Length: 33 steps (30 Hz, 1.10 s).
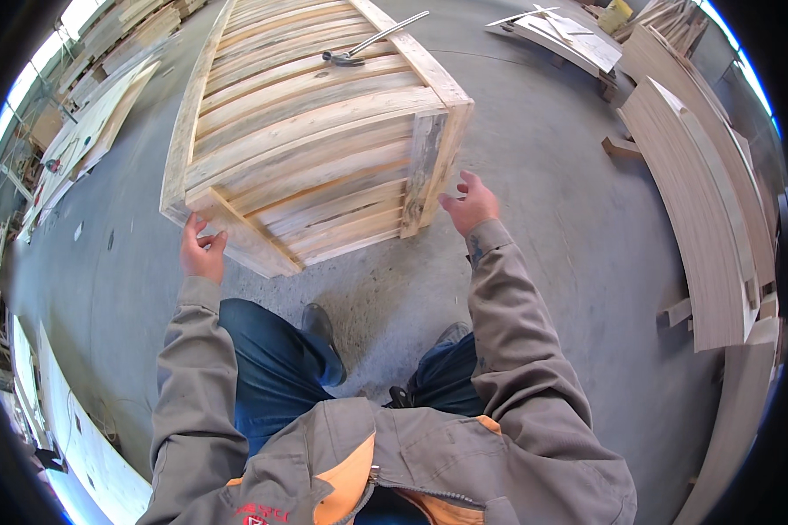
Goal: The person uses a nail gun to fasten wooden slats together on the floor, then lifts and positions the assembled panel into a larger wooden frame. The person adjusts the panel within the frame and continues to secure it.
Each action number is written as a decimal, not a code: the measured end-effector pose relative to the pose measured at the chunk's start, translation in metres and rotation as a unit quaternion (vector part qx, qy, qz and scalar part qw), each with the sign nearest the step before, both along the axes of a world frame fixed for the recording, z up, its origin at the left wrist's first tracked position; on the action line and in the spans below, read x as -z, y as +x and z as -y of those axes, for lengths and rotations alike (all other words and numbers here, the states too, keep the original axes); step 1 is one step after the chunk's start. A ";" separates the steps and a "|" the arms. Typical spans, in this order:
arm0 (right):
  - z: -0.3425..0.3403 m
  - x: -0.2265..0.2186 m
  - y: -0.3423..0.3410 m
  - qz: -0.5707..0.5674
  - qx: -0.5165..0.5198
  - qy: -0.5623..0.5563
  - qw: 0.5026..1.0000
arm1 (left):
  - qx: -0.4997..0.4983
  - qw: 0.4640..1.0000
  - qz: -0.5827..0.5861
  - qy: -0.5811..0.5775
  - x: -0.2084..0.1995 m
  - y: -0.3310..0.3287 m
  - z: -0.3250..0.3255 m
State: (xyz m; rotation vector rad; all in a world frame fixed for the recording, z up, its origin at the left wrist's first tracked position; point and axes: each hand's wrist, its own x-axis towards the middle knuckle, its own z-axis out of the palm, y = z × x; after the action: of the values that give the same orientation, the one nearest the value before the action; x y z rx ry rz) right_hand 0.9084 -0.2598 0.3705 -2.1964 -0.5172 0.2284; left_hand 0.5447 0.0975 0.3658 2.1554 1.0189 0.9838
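Note:
A large slatted wooden crate [311,122] stands on the floor in front of me, its near end facing my legs. On its top lies a claw hammer [346,59] with a metal-coloured handle, close to the right-hand edge board. My left hand [203,249] is at the crate's near left corner, fingers parted and holding nothing; whether the fingertips touch the wood I cannot tell. Just off the near right corner is my right hand [473,206], its fingers apart with nothing in them.
Stacked wooden panels [687,201] rest on bearers along the right. Farther back right, a low pile of white boards [573,39] stands near scrap wood. Sheets [96,131] lie at the left, and pale panels [83,429] at the lower left. Grey concrete floor [560,280] surrounds the crate.

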 end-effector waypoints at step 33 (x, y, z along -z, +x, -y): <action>-0.026 0.010 0.018 -0.118 -0.039 0.257 0.958 | -0.009 0.988 0.058 0.141 -0.013 0.004 0.006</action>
State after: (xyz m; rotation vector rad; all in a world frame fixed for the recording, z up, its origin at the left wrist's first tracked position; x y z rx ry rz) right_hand 0.9266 -0.2337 0.3607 -1.6191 -0.4681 0.3506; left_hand 0.5483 0.0917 0.3784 2.2822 0.8899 1.3138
